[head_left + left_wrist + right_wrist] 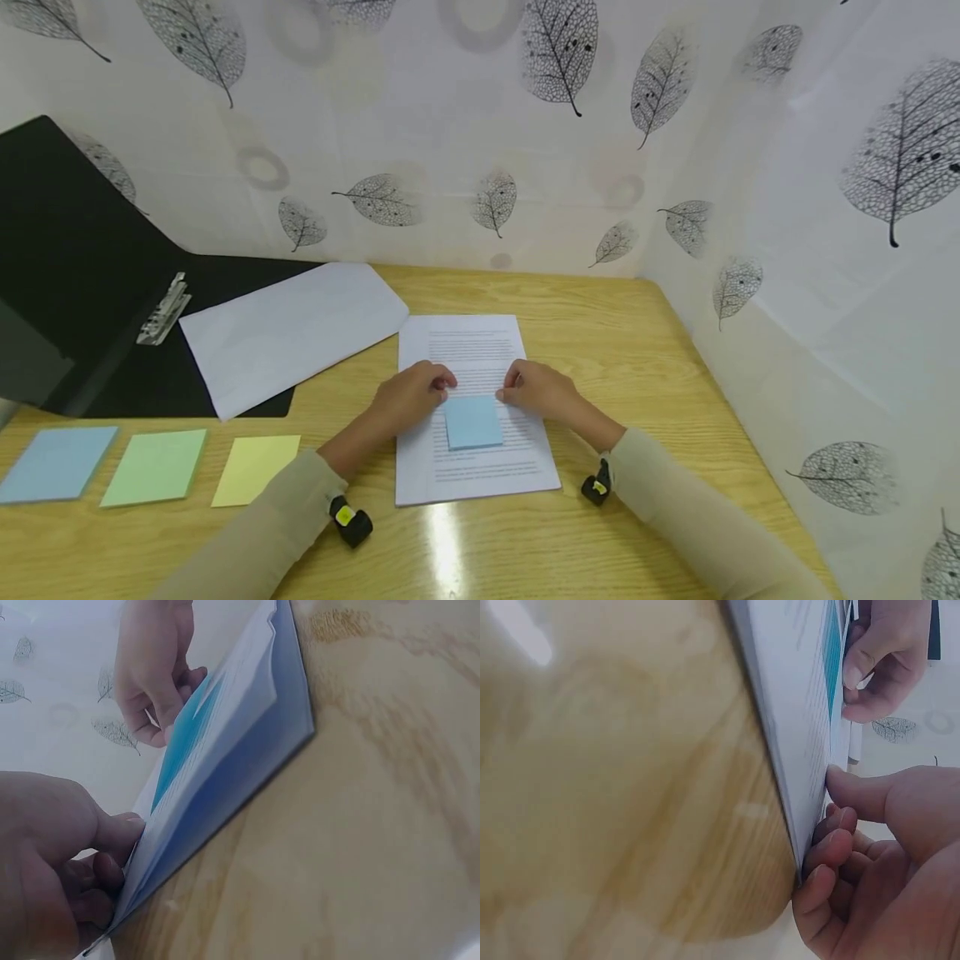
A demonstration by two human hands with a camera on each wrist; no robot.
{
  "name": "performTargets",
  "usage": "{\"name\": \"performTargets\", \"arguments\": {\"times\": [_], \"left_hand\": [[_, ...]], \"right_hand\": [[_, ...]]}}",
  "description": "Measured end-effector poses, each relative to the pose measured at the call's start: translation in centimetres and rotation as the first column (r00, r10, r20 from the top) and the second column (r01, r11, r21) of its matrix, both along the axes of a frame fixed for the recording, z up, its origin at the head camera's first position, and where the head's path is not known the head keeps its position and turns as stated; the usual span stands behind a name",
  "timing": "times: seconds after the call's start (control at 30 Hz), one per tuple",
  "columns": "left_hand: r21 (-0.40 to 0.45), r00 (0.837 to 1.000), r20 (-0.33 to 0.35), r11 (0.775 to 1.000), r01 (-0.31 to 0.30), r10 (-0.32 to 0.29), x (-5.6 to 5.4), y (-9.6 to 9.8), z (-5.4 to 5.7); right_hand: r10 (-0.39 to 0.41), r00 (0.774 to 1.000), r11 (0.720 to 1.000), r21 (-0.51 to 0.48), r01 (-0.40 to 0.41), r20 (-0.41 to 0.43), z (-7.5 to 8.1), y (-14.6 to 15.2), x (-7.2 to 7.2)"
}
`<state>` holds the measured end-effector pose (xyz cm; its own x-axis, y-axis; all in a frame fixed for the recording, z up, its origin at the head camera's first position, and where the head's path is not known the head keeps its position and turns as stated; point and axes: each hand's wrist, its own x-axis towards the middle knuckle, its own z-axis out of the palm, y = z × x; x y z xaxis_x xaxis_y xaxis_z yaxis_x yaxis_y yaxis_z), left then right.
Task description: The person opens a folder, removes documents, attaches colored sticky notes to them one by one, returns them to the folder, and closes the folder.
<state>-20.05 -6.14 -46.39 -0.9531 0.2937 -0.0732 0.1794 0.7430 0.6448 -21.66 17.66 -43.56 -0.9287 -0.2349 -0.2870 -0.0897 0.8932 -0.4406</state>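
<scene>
currently, my left hand (410, 397) is at the far left corner of the blue pad (474, 423), my right hand (543, 390) at its far right corner, fingers curled; whether either pinches it, i can't tell. pad lies on printed sheets (420, 477). far left: white paper (296, 333) overlapping black folder (75, 233). near left: green pad (155, 468).
</scene>
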Motion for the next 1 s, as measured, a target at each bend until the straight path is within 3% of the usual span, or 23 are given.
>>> {"name": "performTargets", "arguments": {"times": [0.17,0.3,0.4,0.57,0.7,0.8,0.9,1.0], "left_hand": [[0.028,0.999,-0.004,0.999,0.039,-0.039,0.2,-0.5,-0.2],[0.076,0.995,0.013,0.992,0.101,-0.102,0.6,-1.0,-0.1],[0.137,0.992,0.053,0.985,0.107,-0.115,0.9,-1.8,0.1],[0.209,0.992,0.111,0.977,0.03,-0.055,1.4,-4.7,1.1],[0.214,0.999,0.025,0.976,-0.035,0.031,0.8,-9.7,2.6],[0.182,0.993,-0.049,0.979,-0.092,0.103,-0.2,-14.6,3.5],[0.114,0.975,-0.071,0.973,-0.2,0.209,-1.1,-19.6,3.8],[0.06,0.947,-0.069,0.949,-0.309,0.313,-1.9,-24.0,3.3]], "right_hand": [[0.004,0.994,1.0,0.013,-0.003,-0.113,0.2,0.5,-0.3],[0.037,0.968,0.999,-0.014,-0.042,-0.247,-0.2,2.2,-1.8],[0.13,0.961,0.988,-0.053,-0.147,-0.245,-0.4,3.4,-3.2],[0.287,0.944,0.953,-0.055,-0.299,-0.164,-0.9,4.7,-4.4],[0.343,0.927,0.936,-0.025,-0.351,-0.154,-1.1,5.0,-4.6],[0.347,0.925,0.936,-0.004,-0.352,-0.157,-0.9,5.0,-4.5],[0.336,0.93,0.94,-0.002,-0.34,-0.147,-0.8,5.1,-4.5],[0.332,0.934,0.942,-0.007,-0.336,-0.136,-1.0,5.2,-4.6]]}}
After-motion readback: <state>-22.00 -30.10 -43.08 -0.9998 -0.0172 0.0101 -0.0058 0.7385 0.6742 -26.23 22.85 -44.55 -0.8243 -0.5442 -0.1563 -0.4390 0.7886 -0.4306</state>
